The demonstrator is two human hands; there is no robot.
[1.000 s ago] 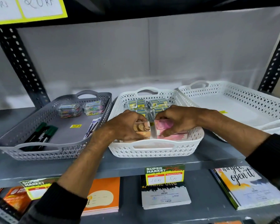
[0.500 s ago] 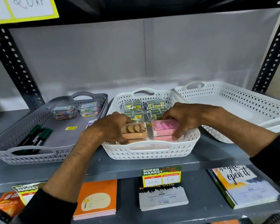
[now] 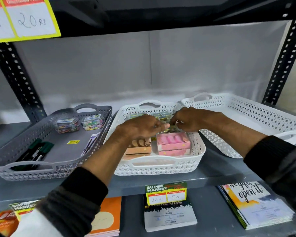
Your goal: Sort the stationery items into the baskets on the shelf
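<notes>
My left hand (image 3: 140, 126) and right hand (image 3: 189, 119) meet fingertip to fingertip over the small yellow-green boxes (image 3: 162, 115) at the far end of the middle white basket (image 3: 197, 149), whether gripping one I cannot tell, pink boxes (image 3: 173, 144) nearer, the right white basket (image 3: 263, 117) wide open.

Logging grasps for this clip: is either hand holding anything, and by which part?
Cannot tell. Left hand and right hand meet over small boxes in the middle basket; fingertips blurred.
</notes>
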